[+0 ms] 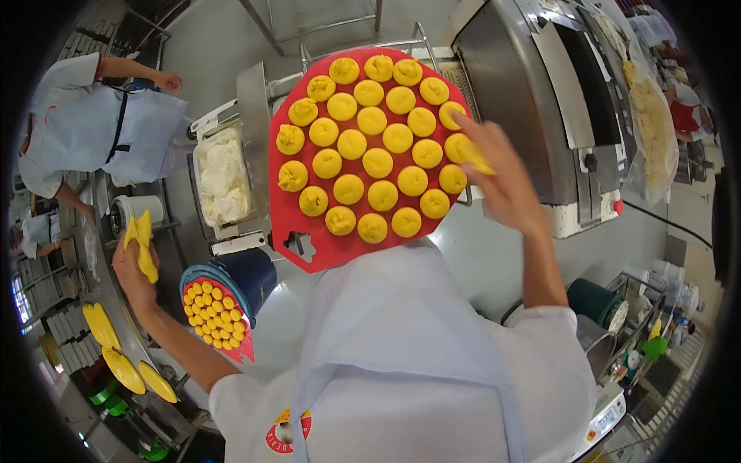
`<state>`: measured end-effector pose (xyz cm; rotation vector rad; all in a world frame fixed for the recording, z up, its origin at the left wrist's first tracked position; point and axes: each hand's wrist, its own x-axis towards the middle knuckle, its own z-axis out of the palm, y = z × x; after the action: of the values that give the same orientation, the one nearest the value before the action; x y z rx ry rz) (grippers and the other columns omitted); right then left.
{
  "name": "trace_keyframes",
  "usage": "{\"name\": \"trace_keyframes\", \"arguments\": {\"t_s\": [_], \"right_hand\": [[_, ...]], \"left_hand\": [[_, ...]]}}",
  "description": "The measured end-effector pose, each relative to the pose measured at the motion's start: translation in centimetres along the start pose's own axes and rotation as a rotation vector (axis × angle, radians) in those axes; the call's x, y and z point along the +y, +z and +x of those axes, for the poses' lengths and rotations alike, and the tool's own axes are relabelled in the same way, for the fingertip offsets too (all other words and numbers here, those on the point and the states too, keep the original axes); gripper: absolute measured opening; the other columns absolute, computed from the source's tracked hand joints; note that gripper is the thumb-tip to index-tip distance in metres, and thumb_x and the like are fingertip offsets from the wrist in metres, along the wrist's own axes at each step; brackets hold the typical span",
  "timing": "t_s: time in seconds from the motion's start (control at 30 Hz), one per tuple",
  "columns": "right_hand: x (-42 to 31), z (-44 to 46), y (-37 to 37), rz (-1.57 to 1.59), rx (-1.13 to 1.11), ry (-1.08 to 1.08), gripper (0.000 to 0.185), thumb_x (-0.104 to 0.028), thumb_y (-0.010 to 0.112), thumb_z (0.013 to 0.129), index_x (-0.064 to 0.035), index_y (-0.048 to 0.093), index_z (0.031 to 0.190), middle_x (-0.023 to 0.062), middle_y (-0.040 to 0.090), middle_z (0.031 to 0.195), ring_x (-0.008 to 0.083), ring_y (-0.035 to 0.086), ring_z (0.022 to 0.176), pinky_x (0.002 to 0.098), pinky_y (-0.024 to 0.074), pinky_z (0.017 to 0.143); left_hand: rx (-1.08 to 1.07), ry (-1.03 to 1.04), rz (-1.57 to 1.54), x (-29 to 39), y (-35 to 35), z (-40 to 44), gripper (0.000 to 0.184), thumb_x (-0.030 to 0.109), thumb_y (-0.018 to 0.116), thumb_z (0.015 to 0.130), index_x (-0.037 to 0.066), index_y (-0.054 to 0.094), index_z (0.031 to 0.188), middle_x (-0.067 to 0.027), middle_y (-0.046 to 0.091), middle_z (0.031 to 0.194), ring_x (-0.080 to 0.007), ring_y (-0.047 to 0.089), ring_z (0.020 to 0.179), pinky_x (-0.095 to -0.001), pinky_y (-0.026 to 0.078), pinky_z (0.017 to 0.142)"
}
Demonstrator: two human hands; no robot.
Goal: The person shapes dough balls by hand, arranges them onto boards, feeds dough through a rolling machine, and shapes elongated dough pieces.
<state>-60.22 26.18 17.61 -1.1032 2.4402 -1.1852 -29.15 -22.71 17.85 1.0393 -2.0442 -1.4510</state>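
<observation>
A red perforated plate [309, 248] lies in front of me, covered with several round yellow dough pieces [377, 163]. Those along its left and upper edges have ragged tops; most of the others look smooth. My right hand [502, 181], somewhat blurred, is at the plate's right edge with its fingers on a yellow dough scrap [480, 160] beside the outer rounds. Out to the left, my left hand [137, 272] is closed around a torn, flattened piece of yellow dough [140, 245], well apart from the plate.
A second red plate of yellow rounds [214, 315] sits by a dark blue bin [248, 282]. A white tub [224, 177] stands left of the plate, a steel machine [509, 92] right. Yellow slabs [122, 369] lie lower left. A co-worker [108, 123] stands upper left.
</observation>
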Motion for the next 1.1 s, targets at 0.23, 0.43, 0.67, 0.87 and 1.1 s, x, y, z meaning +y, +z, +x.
{"name": "trace_keyframes", "arguments": {"t_s": [0.23,0.43,0.67,0.87,1.1], "right_hand": [[6.9,8.2,11.4,-0.138,-0.118,-0.007,0.057,-0.017,0.067,0.092,-0.0084,0.048,0.145,0.0162,0.052,0.113,0.0315,0.055,0.099,0.0346,0.0469,0.086],[8.4,10.9,14.2,-0.197,-0.100,0.075,0.023,-0.002,0.060,0.088,-0.0002,0.066,0.109,0.0213,0.061,0.103,0.0381,0.062,0.096,0.0444,0.0529,0.082],[9.2,10.6,15.9,-0.395,-0.034,-0.193,0.016,-0.008,0.064,0.088,-0.0015,0.070,0.101,0.0158,0.064,0.100,0.0345,0.064,0.096,0.0441,0.0526,0.083],[7.4,10.8,15.6,-0.407,0.020,0.006,0.013,-0.014,0.065,0.088,-0.0059,0.074,0.094,0.0096,0.066,0.094,0.0311,0.063,0.099,0.0441,0.0512,0.082],[8.6,10.6,14.5,-0.104,0.079,-0.121,0.022,-0.017,0.071,0.086,-0.0053,0.073,0.104,0.0106,0.065,0.108,0.0273,0.061,0.104,0.0397,0.0507,0.087]], "left_hand": [[-0.278,-0.252,-0.171,-5.0,11.9,-4.8,0.026,0.014,0.057,0.097,-0.001,0.065,0.116,-0.0013,0.065,0.084,-0.0073,0.059,0.066,-0.0221,0.047,0.057],[-0.459,-0.314,-0.286,-6.1,15.3,-7.5,0.022,0.010,0.054,0.097,-0.001,0.067,0.110,0.0003,0.063,0.086,-0.0042,0.055,0.073,-0.0199,0.043,0.063],[-0.581,-0.228,-0.177,-5.7,15.6,-7.8,0.019,0.011,0.054,0.098,-0.001,0.067,0.104,0.0012,0.062,0.083,-0.0043,0.054,0.073,-0.0214,0.043,0.064],[-0.634,-0.231,-0.225,-5.1,16.9,-7.8,0.020,0.012,0.053,0.099,-0.001,0.066,0.104,0.0000,0.062,0.081,-0.0045,0.055,0.072,-0.0221,0.044,0.063],[-0.714,-0.192,-0.156,-2.7,19.7,-7.6,0.019,0.013,0.055,0.097,-0.001,0.066,0.101,-0.0021,0.063,0.078,-0.0068,0.057,0.067,-0.0255,0.046,0.060]]}}
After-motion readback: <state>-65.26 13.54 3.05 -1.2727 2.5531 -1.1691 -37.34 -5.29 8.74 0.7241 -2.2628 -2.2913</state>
